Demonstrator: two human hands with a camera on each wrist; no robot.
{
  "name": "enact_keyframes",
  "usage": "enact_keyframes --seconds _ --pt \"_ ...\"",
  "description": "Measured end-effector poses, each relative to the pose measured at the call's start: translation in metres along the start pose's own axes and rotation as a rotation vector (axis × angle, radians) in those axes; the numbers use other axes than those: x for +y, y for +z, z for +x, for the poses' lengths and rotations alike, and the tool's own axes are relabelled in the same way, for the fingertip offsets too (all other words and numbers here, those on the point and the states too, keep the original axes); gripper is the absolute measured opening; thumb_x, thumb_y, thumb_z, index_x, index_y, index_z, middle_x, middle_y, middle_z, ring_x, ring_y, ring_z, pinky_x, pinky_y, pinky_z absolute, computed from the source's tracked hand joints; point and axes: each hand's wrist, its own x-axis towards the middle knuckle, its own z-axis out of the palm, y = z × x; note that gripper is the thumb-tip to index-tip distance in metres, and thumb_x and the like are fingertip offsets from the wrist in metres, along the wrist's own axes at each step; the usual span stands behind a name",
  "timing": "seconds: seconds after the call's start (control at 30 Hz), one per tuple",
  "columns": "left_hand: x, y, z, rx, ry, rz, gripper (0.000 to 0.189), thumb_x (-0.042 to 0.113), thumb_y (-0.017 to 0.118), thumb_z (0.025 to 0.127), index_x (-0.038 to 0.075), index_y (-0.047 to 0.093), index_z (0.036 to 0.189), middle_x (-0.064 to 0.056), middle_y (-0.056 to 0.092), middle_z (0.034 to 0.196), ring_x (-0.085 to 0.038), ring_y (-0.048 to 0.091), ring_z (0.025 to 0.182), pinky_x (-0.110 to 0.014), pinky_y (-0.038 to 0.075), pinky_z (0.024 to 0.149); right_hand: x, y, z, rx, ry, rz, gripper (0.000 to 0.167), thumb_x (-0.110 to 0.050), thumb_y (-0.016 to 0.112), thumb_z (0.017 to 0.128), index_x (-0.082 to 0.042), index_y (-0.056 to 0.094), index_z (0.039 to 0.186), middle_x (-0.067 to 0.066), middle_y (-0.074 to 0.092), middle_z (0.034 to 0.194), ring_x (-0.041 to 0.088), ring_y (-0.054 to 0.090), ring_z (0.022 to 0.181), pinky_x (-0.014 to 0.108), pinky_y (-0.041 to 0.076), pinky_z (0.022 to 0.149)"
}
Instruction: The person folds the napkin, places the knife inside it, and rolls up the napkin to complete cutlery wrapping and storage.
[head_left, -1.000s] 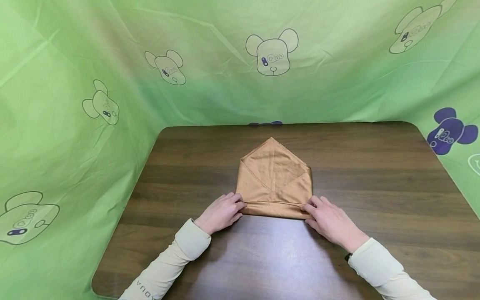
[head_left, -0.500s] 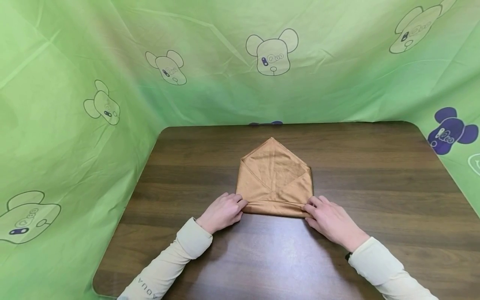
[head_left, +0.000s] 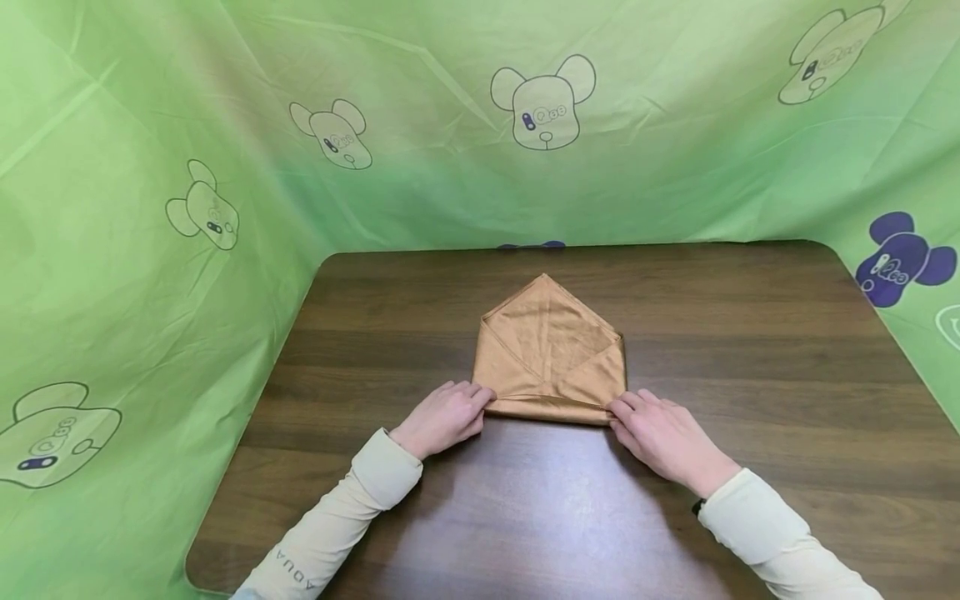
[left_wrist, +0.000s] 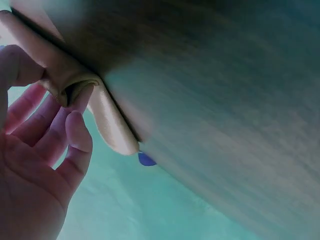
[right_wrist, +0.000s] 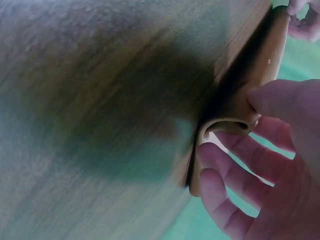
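A copper-brown satin cloth (head_left: 551, 354) lies folded in the middle of the table, its far end a point and its near edge turned up in a narrow band. At the band's left end my left hand (head_left: 444, 418) pinches the fold between thumb and fingers. My right hand (head_left: 670, 437) grips the opposite end in the same manner. In the left wrist view the rolled end of the cloth (left_wrist: 115, 122) shows a small hollow by the fingers. The right wrist view shows a similar loop in the cloth (right_wrist: 262, 70), with the thumb on its near side.
The dark wood-grain table (head_left: 375, 333) has rounded corners. Behind it and along the left hangs a green sheet (head_left: 420, 192) printed with bear-like heads. Pale sleeves (head_left: 386, 473) cover both forearms.
Both hands have carried the near folded edge slightly away from me, so the edge sits farther up the table. The pointed far end has stayed in place.
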Motion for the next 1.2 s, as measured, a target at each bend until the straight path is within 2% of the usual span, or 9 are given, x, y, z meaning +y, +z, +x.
enact_keyframes --seconds 0.2,0.37,0.67,0.83,0.97,1.2 --pt "-0.005 0.0 0.0 -0.062 -0.053 -0.107 0.023 0.014 0.055 0.091 0.012 0.06 0.113 0.002 0.066 0.102 -0.016 0.062 0.091 -0.032 0.049 0.079 -0.001 0.0 0.001 -0.017 0.019 0.002 0.006 -0.016 0.062 0.089 -0.012 0.06 0.092 0.001 0.061 0.082 0.022 0.06 0.077 0.039 0.05 0.059" --pt "-0.006 -0.002 0.0 -0.108 -0.106 -0.172 0.022 0.014 0.05 0.094 0.013 0.059 0.114 0.004 0.064 0.107 -0.015 0.058 0.098 -0.033 0.046 0.084 -0.001 0.0 0.001 -0.035 0.04 0.01 0.006 -0.015 0.061 0.09 -0.011 0.056 0.09 0.002 0.06 0.079 0.024 0.06 0.075 0.041 0.05 0.057" --pt "-0.01 0.0 0.001 -0.102 -0.107 -0.312 0.02 0.008 0.048 0.096 0.007 0.06 0.112 -0.003 0.066 0.107 -0.019 0.063 0.101 -0.033 0.048 0.092 -0.001 0.005 0.001 -0.004 0.035 0.012 0.008 -0.013 0.062 0.089 -0.01 0.055 0.09 0.003 0.059 0.075 0.023 0.055 0.068 0.038 0.047 0.053" --pt "-0.012 0.0 0.002 -0.123 -0.134 -0.382 0.02 0.008 0.047 0.097 0.006 0.06 0.112 -0.006 0.067 0.108 -0.018 0.064 0.103 -0.032 0.05 0.093 -0.001 0.005 0.002 -0.013 0.046 0.02 0.01 -0.013 0.062 0.089 -0.009 0.053 0.091 0.003 0.059 0.073 0.023 0.055 0.067 0.038 0.047 0.053" --pt "-0.013 -0.001 0.001 -0.116 -0.148 -0.387 0.019 0.009 0.048 0.097 0.008 0.061 0.111 -0.003 0.066 0.106 -0.015 0.064 0.098 -0.031 0.052 0.088 0.0 0.006 0.003 -0.023 0.056 0.026 0.011 -0.013 0.062 0.09 -0.009 0.052 0.093 0.004 0.058 0.072 0.024 0.057 0.069 0.04 0.049 0.053" --pt "-0.014 -0.003 0.0 -0.133 -0.181 -0.322 0.019 0.016 0.052 0.096 0.014 0.065 0.11 0.002 0.063 0.108 -0.012 0.064 0.087 -0.03 0.053 0.077 0.001 0.006 0.006 -0.057 0.096 0.056 0.011 -0.013 0.06 0.092 -0.009 0.053 0.101 0.007 0.062 0.074 0.028 0.065 0.077 0.044 0.051 0.053"
